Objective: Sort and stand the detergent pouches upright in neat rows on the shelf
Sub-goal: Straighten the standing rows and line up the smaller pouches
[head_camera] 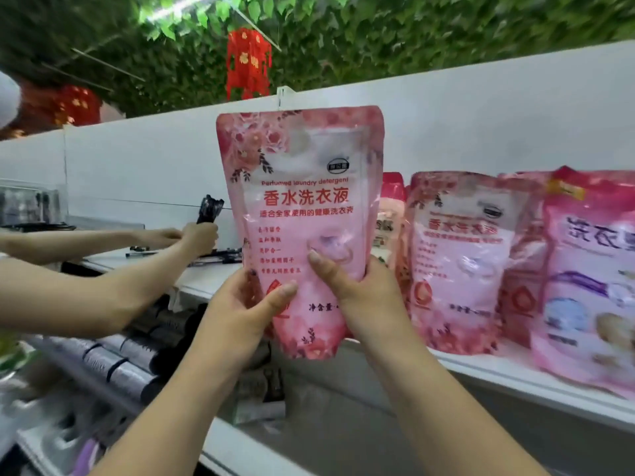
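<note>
I hold a pink detergent pouch (302,201) with red lettering upright in front of the white shelf (481,371). My left hand (240,314) grips its lower left corner and my right hand (357,290) grips its lower right side. The pouch's bottom hangs level with the shelf's front edge. To the right, a matching pink pouch (457,262) stands on the shelf. A pink and purple pouch (591,283) of another design stands at the far right. More pouches show partly behind them.
Another person's arms (103,283) reach in from the left, a hand holding a dark packet (209,209) over the shelf. Dark and silver packets (123,359) fill the lower shelf. A white back panel (446,125) rises behind; red lanterns (249,63) hang above.
</note>
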